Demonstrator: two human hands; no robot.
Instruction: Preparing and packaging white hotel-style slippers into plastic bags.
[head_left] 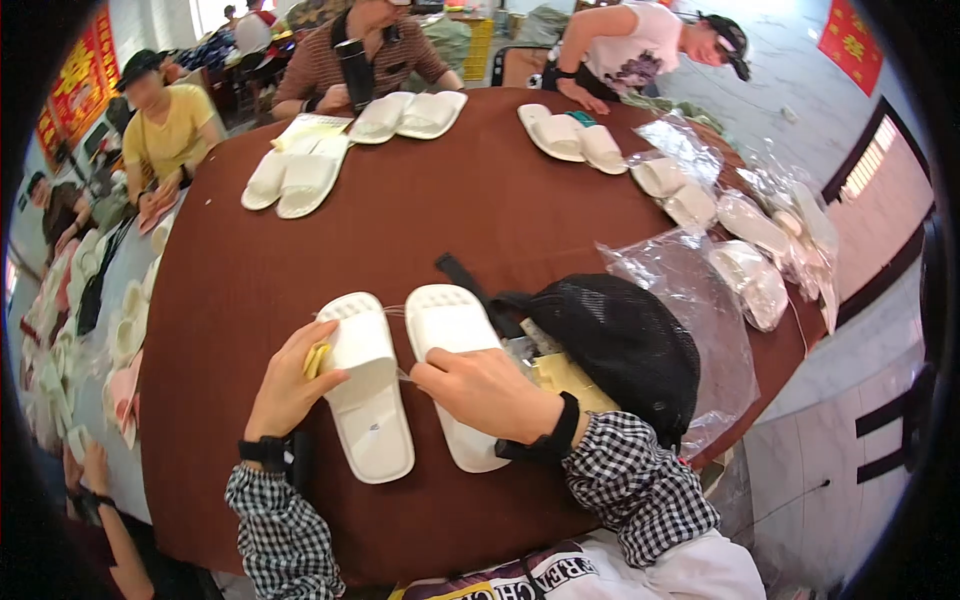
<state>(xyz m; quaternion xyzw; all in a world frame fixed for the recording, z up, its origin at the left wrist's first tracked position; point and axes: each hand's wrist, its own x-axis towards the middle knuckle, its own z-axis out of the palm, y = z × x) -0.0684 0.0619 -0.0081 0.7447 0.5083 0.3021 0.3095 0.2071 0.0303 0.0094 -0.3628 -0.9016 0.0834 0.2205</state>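
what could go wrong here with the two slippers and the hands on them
The thin clear tie between the two white slippers might snap if the left hand and right hand pull apart. The black mesh bag crowds the right slipper and could snag it.

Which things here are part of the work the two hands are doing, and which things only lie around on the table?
In hand:
- left hand on the left white slipper, with something yellow at its fingers
- right hand on the right white slipper

Lying about:
- black mesh bag
- clear plastic bags
- other slipper pairs farther along the brown table
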